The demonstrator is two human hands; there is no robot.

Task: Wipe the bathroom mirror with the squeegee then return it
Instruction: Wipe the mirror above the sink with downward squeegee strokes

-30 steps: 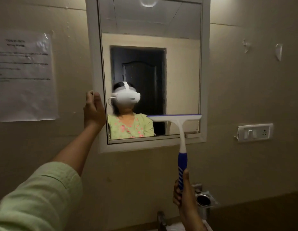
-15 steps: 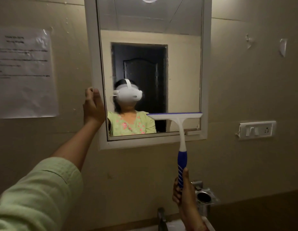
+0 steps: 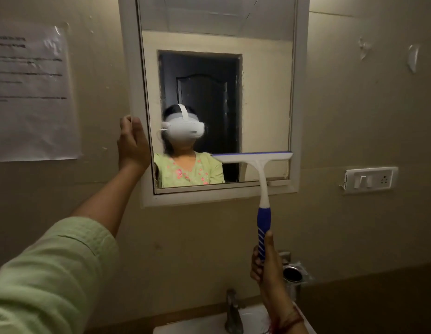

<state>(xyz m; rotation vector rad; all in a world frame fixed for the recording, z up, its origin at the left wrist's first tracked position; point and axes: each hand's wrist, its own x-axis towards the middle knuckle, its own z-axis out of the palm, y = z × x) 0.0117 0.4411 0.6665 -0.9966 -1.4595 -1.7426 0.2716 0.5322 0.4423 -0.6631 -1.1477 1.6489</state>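
Vs 1 s ago, not much differs: squeegee (image 3: 254, 157) blade sits at about the same low spot on the mirror (image 3: 262, 92), approx 4 o'clock on the glass, near the bottom frame rail. Stroke looks nearly done on the right side; left side probably next, then return it.

Right hand (image 3: 268, 263) is clenched round the blue handle, low at 5 o'clock, thumb up along the grip, handle roughly upright. Left hand (image 3: 132, 143), arm outstretched, wraps fingers over the mirror's left frame edge at 9 o'clock, bracing it. Sink (image 3: 197, 326) w/ tap below.
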